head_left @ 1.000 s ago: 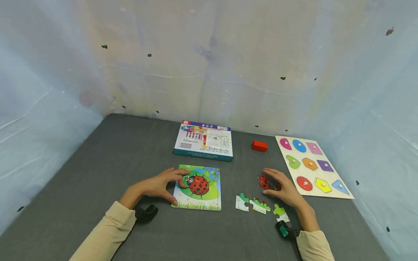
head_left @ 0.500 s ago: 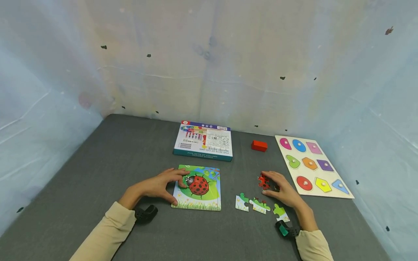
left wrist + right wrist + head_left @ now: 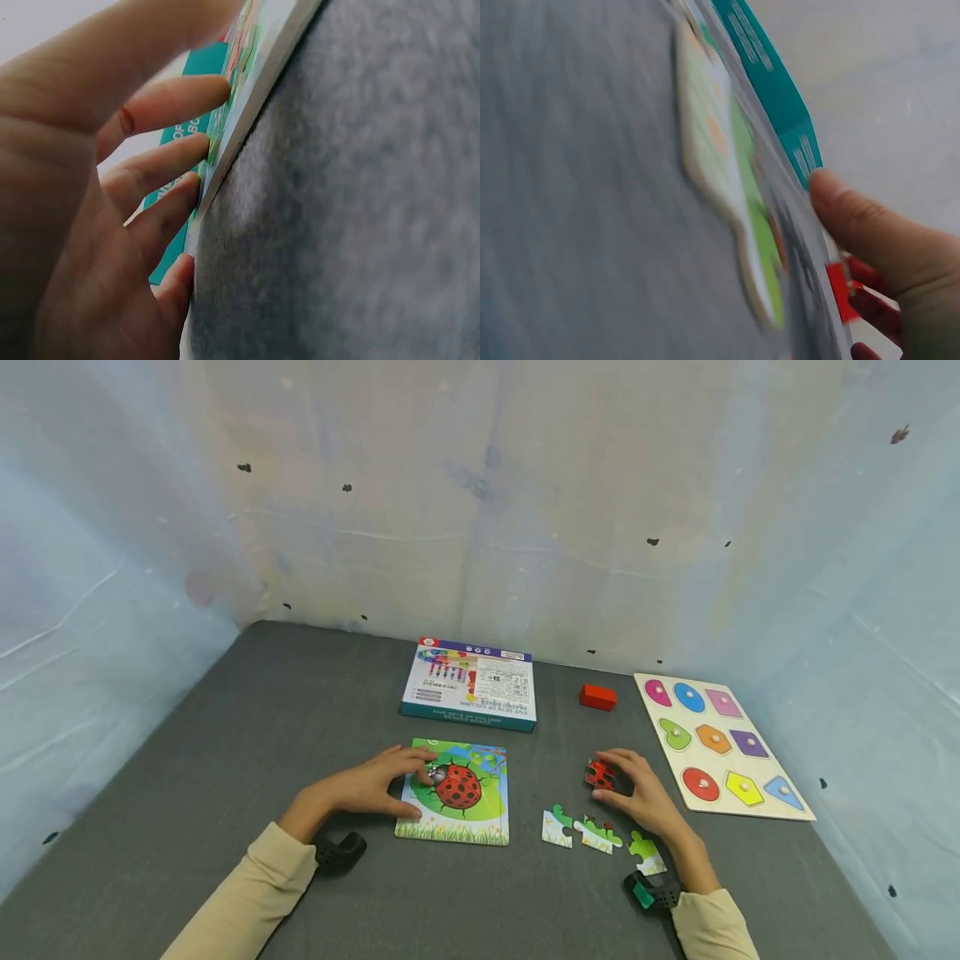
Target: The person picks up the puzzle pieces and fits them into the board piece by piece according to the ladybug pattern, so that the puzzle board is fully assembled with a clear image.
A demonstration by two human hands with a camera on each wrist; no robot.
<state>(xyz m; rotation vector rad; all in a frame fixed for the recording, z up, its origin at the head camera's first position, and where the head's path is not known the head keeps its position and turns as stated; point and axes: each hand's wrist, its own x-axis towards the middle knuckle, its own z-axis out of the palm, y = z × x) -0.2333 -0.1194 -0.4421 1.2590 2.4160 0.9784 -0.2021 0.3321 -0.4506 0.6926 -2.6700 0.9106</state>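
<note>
My left hand (image 3: 378, 783) rests over the left side of a square ladybug puzzle board (image 3: 491, 810), its fingers spread and fairly straight. In the left wrist view those fingers (image 3: 169, 161) touch the board's face. My right hand (image 3: 648, 797) pinches a red, black-spotted jigsaw piece (image 3: 598, 774) between thumb and fingers. In the right wrist view that piece is only a thin edge by the thumb. Below this hand lie green-and-white jigsaw pieces: a left one (image 3: 557, 827), a middle one (image 3: 597, 835) and a right one (image 3: 647, 852).
A boxed set of beads (image 3: 468, 685) lies behind the ladybug board. To its right is a red block (image 3: 597, 697). A wooden shape board (image 3: 723, 747) with knobbed pieces lies at the far right. Plastic sheeting (image 3: 480, 510) rises behind the dark tabletop (image 3: 225, 752).
My right hand has moved slightly left, and its fingers have closed on the red jigsaw piece, which has shifted left and up. My left thumb has slid a little right on the board.
</note>
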